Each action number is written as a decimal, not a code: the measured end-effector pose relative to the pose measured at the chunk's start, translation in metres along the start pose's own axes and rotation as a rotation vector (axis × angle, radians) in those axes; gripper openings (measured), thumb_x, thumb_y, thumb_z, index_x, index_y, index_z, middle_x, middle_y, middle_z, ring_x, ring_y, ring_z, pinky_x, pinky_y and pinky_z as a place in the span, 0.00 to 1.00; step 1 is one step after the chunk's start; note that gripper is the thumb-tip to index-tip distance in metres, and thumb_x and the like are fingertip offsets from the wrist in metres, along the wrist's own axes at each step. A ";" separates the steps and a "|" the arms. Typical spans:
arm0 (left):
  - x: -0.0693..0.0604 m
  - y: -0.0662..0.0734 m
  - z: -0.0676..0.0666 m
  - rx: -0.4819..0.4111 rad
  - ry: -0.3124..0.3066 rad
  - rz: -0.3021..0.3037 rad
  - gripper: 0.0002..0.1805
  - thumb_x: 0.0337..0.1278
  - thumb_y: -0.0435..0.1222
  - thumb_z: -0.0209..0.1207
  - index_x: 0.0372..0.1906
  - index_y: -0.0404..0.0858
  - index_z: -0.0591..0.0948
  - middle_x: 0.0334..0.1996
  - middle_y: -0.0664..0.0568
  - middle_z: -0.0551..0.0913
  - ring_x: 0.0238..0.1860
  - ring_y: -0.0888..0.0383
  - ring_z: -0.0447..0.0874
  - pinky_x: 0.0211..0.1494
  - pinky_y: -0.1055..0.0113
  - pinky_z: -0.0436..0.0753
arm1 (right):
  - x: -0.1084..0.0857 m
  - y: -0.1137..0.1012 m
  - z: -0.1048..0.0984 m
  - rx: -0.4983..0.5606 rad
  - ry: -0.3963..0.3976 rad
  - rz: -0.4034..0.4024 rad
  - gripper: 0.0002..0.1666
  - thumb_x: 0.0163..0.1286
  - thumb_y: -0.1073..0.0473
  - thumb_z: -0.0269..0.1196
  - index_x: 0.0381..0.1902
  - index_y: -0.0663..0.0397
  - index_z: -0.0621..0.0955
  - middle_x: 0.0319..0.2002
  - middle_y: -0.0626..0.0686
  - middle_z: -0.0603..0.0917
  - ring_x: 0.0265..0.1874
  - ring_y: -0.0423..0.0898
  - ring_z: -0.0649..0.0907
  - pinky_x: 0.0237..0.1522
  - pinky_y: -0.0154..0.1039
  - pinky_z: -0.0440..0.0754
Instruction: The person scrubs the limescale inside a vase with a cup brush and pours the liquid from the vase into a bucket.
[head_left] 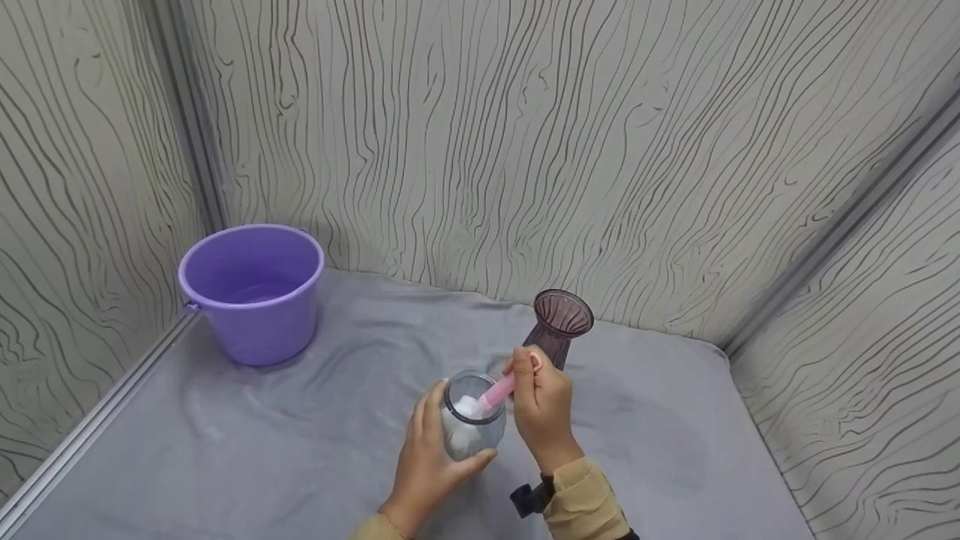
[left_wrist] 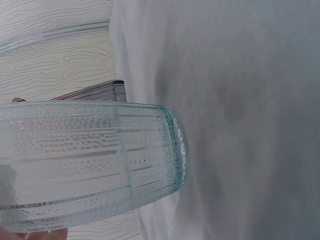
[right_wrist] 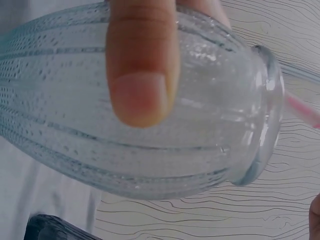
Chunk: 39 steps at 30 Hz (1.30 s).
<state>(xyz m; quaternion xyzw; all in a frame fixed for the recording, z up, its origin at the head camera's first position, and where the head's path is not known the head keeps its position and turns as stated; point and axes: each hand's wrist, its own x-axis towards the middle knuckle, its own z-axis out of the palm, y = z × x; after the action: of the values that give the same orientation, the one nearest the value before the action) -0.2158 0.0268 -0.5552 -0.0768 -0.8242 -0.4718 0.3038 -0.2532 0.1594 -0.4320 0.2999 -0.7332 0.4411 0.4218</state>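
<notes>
My left hand [head_left: 429, 454] grips a clear, bluish ribbed glass vase [head_left: 491, 436], thumb on the near side and fingers on the far side. The vase is tilted, its mouth facing up; in the left wrist view its base [left_wrist: 150, 155] looks raised off the cloth. My right hand [head_left: 545, 409] holds the pink handle of a bottle brush [head_left: 499, 390], whose white, fluffy-looking head sits inside the vase. The left thumb [right_wrist: 142, 95] lies across the glass in the right wrist view. Just behind my right hand stands a purple glass vase [head_left: 562, 315], its lower part hidden.
A purple bucket [head_left: 277, 330] stands at the back left of the table. Grey, wrinkled cloth [head_left: 247, 450] covers the tabletop. Wood-patterned panels [head_left: 450, 150] enclose the back and both sides.
</notes>
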 end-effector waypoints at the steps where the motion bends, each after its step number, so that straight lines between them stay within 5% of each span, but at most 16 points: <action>1: 0.000 0.000 0.000 -0.001 -0.001 -0.005 0.61 0.31 0.55 0.81 0.73 0.37 0.64 0.64 0.38 0.72 0.62 0.43 0.75 0.57 0.45 0.80 | 0.000 -0.001 0.000 0.008 -0.001 0.026 0.17 0.71 0.75 0.55 0.24 0.55 0.77 0.14 0.49 0.73 0.12 0.33 0.69 0.12 0.28 0.66; 12: 0.001 0.002 -0.001 0.003 0.008 -0.005 0.61 0.28 0.55 0.82 0.72 0.38 0.65 0.64 0.40 0.73 0.64 0.45 0.74 0.59 0.46 0.80 | 0.004 -0.001 -0.006 -0.013 0.051 0.269 0.19 0.77 0.70 0.53 0.23 0.56 0.77 0.17 0.47 0.74 0.15 0.35 0.66 0.16 0.30 0.63; 39: 0.001 0.002 0.000 0.014 0.019 0.020 0.62 0.27 0.54 0.83 0.72 0.38 0.65 0.64 0.41 0.73 0.64 0.45 0.74 0.58 0.48 0.81 | 0.013 0.003 -0.012 -0.098 0.185 0.215 0.20 0.75 0.73 0.52 0.21 0.59 0.76 0.18 0.50 0.76 0.16 0.35 0.67 0.18 0.28 0.63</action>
<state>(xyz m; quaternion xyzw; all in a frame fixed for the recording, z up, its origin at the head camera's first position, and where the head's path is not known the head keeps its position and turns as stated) -0.2160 0.0271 -0.5532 -0.0782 -0.8237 -0.4636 0.3168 -0.2572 0.1701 -0.4190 0.1567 -0.7399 0.4732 0.4518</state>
